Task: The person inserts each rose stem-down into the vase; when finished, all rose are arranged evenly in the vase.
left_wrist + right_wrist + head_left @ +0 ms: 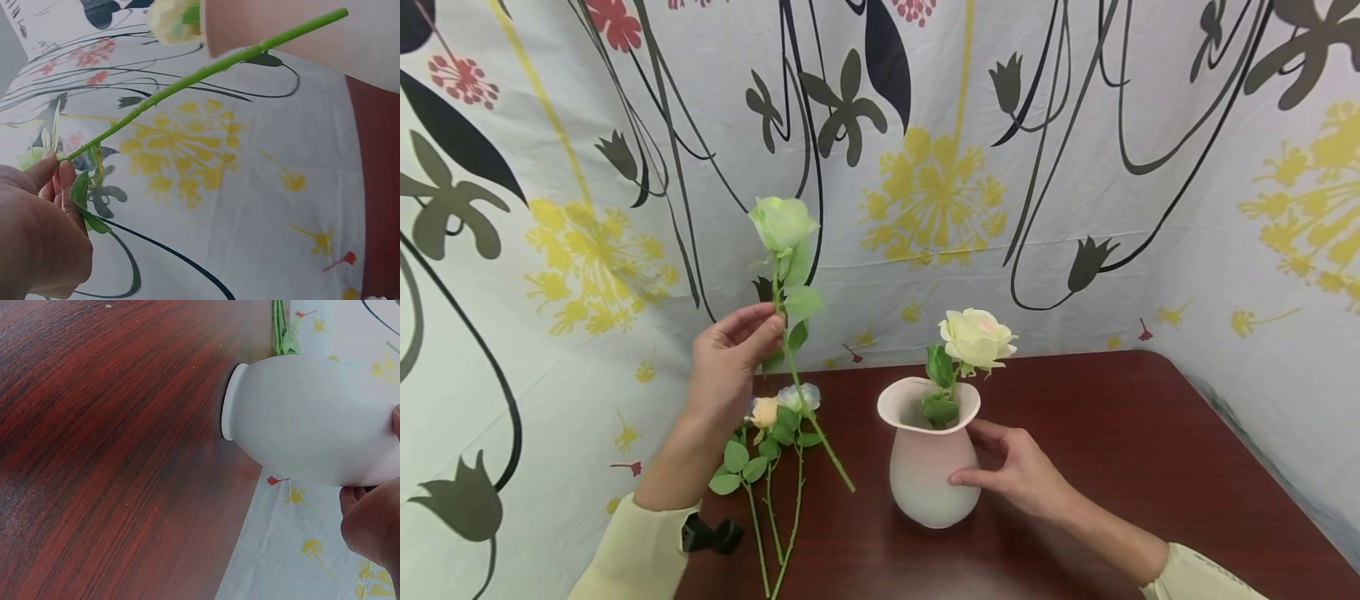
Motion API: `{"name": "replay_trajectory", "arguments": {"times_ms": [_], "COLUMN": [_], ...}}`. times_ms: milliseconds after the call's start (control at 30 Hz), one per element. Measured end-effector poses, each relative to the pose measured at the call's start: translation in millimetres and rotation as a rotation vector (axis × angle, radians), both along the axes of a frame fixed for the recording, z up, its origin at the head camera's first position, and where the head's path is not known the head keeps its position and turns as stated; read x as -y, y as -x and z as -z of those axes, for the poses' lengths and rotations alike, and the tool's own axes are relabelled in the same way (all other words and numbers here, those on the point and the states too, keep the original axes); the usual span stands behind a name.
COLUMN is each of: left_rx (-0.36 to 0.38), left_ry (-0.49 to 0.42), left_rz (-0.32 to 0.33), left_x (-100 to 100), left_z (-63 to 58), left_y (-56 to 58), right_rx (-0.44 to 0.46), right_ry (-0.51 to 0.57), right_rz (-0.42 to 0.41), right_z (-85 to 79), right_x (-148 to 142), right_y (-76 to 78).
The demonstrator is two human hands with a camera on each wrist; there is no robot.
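Between thumb and fingers, my left hand pinches the stem of a pale green-white rose. The bloom points up, and the bare lower stem slants down toward the vase, outside it. A pinkish-white vase with a wavy rim stands upright on the table. One cream rose with green leaves leans right in its mouth; its lower stem is hidden inside. My right hand grips the vase's right side, thumb in front and fingers behind, partly out of sight. In the right wrist view the vase's base meets the tabletop.
Left of the vase, several stemmed flowers lie on the dark red-brown table, among them a peach rose and a pale bluish one. A white floral-print cloth hangs behind the table and along its sides.
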State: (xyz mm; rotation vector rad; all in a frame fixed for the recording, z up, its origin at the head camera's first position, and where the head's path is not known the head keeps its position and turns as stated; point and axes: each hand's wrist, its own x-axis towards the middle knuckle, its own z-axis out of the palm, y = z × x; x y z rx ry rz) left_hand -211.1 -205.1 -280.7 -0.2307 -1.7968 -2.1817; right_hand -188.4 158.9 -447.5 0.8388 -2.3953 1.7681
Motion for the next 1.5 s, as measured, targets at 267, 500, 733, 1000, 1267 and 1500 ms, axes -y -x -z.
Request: {"name": "replay_trajectory", "arguments": {"times_ms": [267,500,733,1000,1267,1500], "left_rx": [-0.016,-0.062,-0.104,-0.127,-0.155,-0.166], "left_ry": [-0.105,-0.193,-0.305,-0.398,-0.291,-0.159], "left_rz": [0.031,0.029,0.015,-0.02,-0.058,-0.042], "left_x": [-5,-14,-23,-29,-36,-44], "left_z": [-21.0,-37.9,-49.5,-51.9,-39.0,-24.5], "left_y": [-0.1,1.0,5.6,13.6,17.4,16.8], "right_rx": [0.003,0.0,0.006,0.013,0.002,-0.002], "right_ry": [0.006,-0.013,-0.013,-0.013,-0.007,0.002], "right_rz": [-0.005,0.002,0.003,-0.002,-0.006,-0.005], "right_z": [0.4,0.5,-0.2,1.0,2.3,2.0], "right_x": [0,-1,-1,-2,-1,-1], "right_y": [-0.1,-0.5,-1.0,0.4,1.6,1.2]}}
